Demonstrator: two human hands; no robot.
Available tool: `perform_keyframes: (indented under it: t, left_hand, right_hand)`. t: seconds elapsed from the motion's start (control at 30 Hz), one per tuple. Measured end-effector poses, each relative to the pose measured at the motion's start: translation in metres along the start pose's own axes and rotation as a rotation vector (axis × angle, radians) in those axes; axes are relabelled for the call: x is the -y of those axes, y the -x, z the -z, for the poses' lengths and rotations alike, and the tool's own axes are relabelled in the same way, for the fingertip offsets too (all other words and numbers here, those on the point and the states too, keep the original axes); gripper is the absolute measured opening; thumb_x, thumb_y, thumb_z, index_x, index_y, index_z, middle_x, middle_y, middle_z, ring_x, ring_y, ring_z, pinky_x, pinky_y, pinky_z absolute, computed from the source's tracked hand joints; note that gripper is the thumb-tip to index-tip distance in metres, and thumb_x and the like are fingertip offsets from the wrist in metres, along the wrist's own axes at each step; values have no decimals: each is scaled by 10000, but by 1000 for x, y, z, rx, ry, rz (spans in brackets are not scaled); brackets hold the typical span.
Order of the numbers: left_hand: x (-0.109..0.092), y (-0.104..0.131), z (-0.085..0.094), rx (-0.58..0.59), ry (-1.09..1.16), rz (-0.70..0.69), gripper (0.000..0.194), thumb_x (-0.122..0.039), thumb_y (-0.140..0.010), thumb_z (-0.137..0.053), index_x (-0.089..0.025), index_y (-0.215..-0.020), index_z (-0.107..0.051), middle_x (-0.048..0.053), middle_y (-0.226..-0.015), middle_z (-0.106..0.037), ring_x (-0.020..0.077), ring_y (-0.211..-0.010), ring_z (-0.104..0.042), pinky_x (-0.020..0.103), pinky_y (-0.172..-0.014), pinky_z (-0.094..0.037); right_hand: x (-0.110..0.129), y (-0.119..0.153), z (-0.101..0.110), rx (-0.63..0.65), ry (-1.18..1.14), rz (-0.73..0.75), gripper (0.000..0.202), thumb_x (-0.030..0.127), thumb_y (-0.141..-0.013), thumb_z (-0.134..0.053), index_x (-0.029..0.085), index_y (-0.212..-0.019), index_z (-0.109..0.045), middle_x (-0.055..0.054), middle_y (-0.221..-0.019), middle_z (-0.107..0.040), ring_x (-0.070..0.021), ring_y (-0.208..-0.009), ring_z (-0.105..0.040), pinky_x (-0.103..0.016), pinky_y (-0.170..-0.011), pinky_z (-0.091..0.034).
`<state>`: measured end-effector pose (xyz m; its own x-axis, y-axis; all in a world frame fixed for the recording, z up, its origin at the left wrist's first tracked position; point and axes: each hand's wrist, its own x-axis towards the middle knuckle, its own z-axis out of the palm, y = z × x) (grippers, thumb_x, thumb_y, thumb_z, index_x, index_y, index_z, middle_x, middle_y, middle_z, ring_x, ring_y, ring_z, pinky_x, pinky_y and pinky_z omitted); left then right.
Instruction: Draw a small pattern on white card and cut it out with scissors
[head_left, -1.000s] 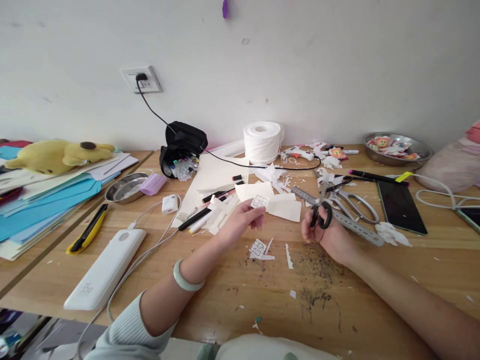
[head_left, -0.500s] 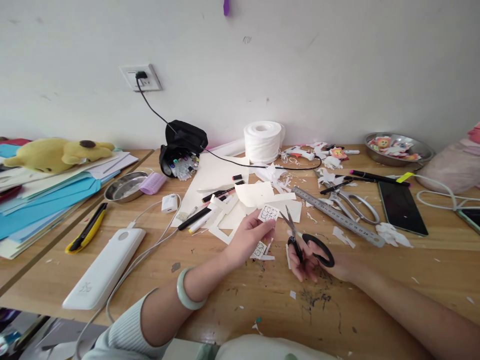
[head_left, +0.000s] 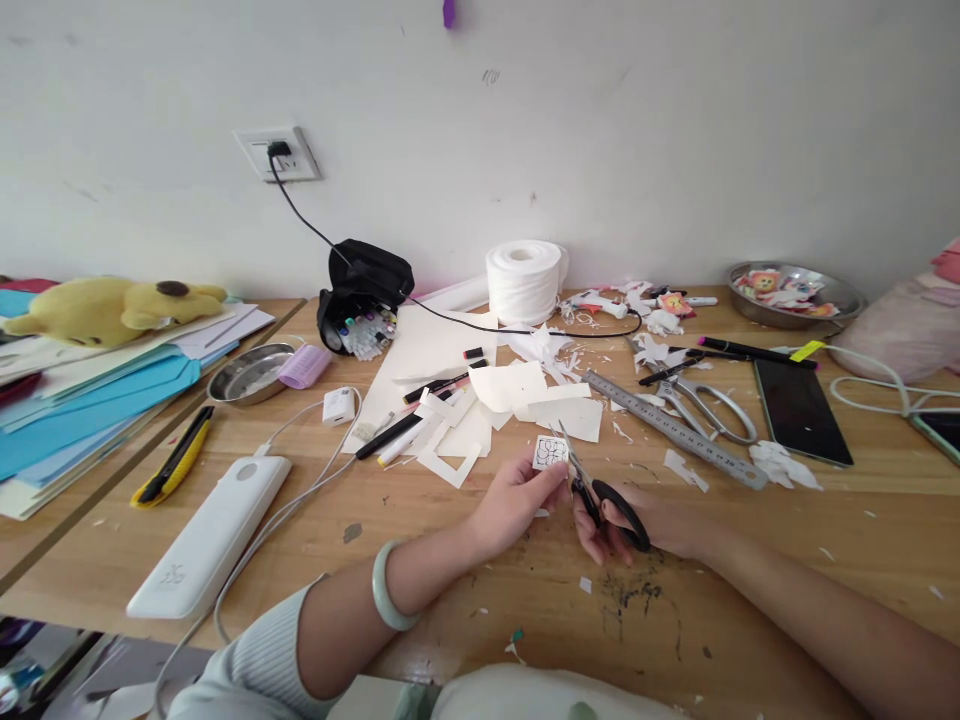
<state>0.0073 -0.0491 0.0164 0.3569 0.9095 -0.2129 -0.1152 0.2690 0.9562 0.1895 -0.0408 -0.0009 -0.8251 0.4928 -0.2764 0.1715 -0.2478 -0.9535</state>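
Between its thumb and fingers, my left hand (head_left: 517, 505) pinches a small square of white paper (head_left: 551, 451) with black looping lines drawn on it. My right hand (head_left: 611, 525) has its fingers through the black handles of a pair of scissors (head_left: 581, 465). The blades are parted and lie at the right edge of the paper square. My two hands are close together above the wooden table. Just behind them lie white paper pieces (head_left: 574, 415). A small white scrap shows beneath my left hand.
A metal ruler (head_left: 675, 430), silver scissors (head_left: 716, 410) and a phone (head_left: 802, 410) lie to the right. Markers (head_left: 401, 430) and a black pen case (head_left: 367, 295) are at left of centre. A white power bank (head_left: 210, 535) and yellow cutter (head_left: 176, 455) lie at the left.
My left hand has moved right and slightly down with the paper square, which now meets the scissors. The scissors have shifted a little left, and their blades look slightly different in angle.
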Motion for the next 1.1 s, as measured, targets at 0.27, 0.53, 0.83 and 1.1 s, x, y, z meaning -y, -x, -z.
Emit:
perform_keyframes:
  t: [0.27, 0.53, 0.83, 1.1]
  left_hand:
    - [2, 2, 1, -3, -38, -49, 443, -595, -699, -572, -164, -655, -481, -35, -540, -485, 75, -483, -393, 219, -483, -307]
    - [3, 1, 2, 18, -101, -52, 457, -609, -733, -524, -171, -617, -469, -34, -515, -454, 82, -479, -382, 225, -480, -299]
    - [1, 1, 4, 60, -117, -21, 468, -608, -731, -521, -171, -580, -451, -27, -521, -467, 80, -487, -391, 223, -480, -293]
    - [-3, 1, 5, 47, -102, 11, 462, -584, -717, -533, -165, -536, -456, -25, -486, -459, 71, -457, -361, 221, -462, -267]
  right_hand:
    - [6, 1, -1, 0, 13, -17, 593, 768, -706, -420, 177, -758, -417, -5, -632, -546, -88, -496, -478, -212, -428, -364]
    - [6, 1, -1, 12, 13, -24, 569, 754, -732, -402, 186, -745, -415, -2, -603, -541, -95, -488, -463, -215, -421, -345]
    - [9, 2, 0, 44, -33, -34, 540, 723, -753, -420, 185, -714, -407, 16, -558, -518, -86, -459, -436, -223, -447, -333]
    - [-1, 1, 5, 82, -84, -6, 558, 744, -747, -406, 187, -720, -396, 31, -541, -484, -88, -450, -436, -224, -448, -326]
